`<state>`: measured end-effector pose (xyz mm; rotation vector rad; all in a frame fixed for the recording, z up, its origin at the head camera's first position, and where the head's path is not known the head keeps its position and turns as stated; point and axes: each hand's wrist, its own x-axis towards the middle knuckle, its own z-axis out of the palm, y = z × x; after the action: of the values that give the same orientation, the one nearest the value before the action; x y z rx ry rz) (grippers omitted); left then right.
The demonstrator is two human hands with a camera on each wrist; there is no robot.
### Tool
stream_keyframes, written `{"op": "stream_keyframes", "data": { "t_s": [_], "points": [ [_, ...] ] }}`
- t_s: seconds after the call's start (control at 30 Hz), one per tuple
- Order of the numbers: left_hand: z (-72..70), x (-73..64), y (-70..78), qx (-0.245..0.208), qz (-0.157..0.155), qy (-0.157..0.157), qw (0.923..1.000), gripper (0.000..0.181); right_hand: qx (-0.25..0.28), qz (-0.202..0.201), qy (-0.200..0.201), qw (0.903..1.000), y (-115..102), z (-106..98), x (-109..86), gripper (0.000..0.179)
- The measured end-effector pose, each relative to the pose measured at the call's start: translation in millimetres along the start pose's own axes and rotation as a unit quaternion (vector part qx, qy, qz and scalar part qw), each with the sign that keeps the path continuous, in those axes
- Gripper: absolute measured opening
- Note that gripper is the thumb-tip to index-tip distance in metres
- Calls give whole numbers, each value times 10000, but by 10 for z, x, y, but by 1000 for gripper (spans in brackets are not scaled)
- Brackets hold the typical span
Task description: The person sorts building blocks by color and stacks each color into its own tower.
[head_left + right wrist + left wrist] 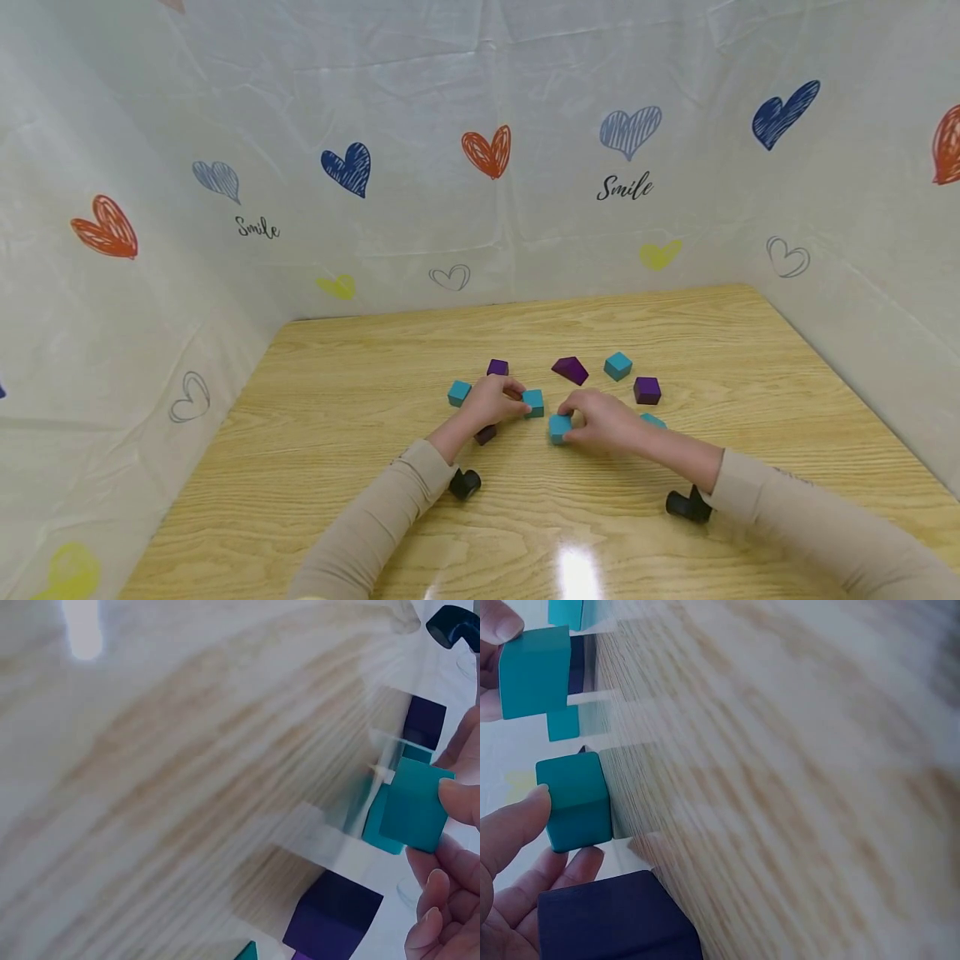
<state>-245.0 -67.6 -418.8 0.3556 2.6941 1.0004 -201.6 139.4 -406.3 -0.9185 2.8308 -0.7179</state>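
Near the middle of the wooden table my left hand [492, 402] pinches a light-blue cube [533, 403] between thumb and fingers. In the left wrist view this cube [577, 802] stands on the wood, thumb on one side, fingertips at the other. My right hand [603, 423] grips a second light-blue cube [560, 429], a little nearer to me and to the right. The right wrist view has that cube [416, 802] between thumb and fingers, slightly above the wood. Beside the left hand are a blue cube [459, 393], a purple block [497, 367] and a dark purple block [485, 434].
Beyond the right hand lie a slanted purple block [572, 370], a blue cube [618, 366] and a purple cube [647, 390]. My right forearm partly hides another blue block [653, 420]. A white heart-printed sheet [525, 217] hangs around the wooden table [360, 358].
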Motion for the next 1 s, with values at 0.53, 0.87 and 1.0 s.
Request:
{"op": "stream_keyframes", "data": {
  "t_s": [0.53,0.87,1.0],
  "points": [
    [-1,8,-3,47,15,-26,10000,33,-170,-88,132,9997,187,-79,245,30],
    [7,15,-6,-16,-68,-18,10000,32,19,166,28,9999,229,-25,351,32],
    [6,16,-4,-16,-50,-30,10000,31,110,157,-21,9998,244,-35,368,32]
  ]
}}
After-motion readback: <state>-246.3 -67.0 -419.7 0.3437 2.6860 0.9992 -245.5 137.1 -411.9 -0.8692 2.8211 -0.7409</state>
